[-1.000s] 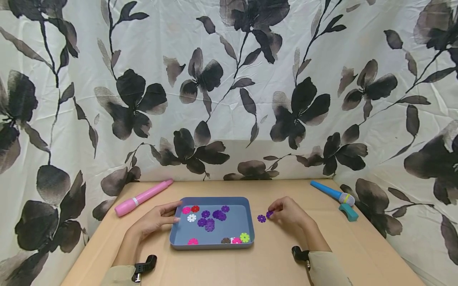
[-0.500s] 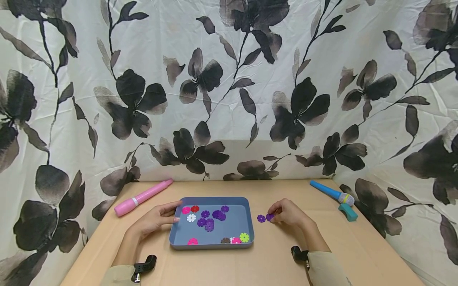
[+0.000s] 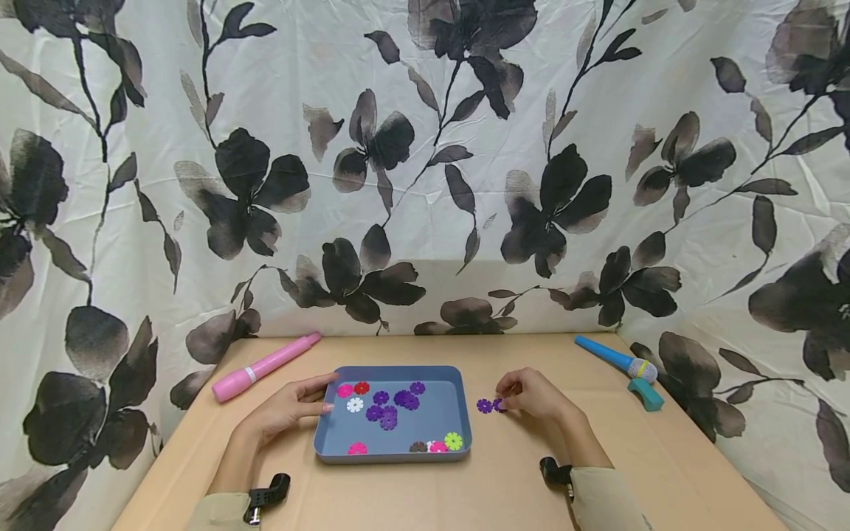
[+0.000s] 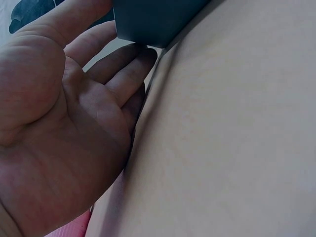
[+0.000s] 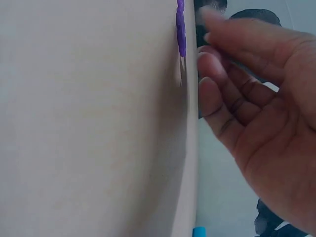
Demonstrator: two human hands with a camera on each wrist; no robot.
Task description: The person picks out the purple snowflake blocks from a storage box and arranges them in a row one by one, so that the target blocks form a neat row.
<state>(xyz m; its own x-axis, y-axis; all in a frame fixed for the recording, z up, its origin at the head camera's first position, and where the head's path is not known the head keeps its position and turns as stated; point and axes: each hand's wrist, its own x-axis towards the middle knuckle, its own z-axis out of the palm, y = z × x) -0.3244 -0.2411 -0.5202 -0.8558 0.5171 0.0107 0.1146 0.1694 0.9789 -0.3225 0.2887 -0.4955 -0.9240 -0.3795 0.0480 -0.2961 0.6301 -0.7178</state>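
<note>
My left hand (image 3: 285,409) grips the left rim of a shallow grey-blue tray (image 3: 392,459), its thumb at the rim. The tray's wall (image 4: 148,22) shows beside the fingers in the left wrist view. Small flower-shaped plastic discs lie inside: a purple group (image 3: 389,419), a white one (image 3: 355,405), a red one (image 3: 361,387), a lime one (image 3: 454,441), pink and brown ones. Right of the tray, a purple disc (image 3: 485,406) and a second purple disc (image 3: 498,404) lie side by side on the table. My right hand (image 3: 534,394) hovers at the second, fingertips just off it.
A pink toy microphone or marker-like stick (image 3: 265,366) lies at the back left. At the back right are a blue toy microphone (image 3: 614,355) and a teal curved block (image 3: 645,395). A floral curtain (image 3: 425,184) hangs behind the wooden table (image 3: 412,501).
My right hand has set the second purple disc down flat beside the first one and let go of it. The left hand and tray have not moved.
</note>
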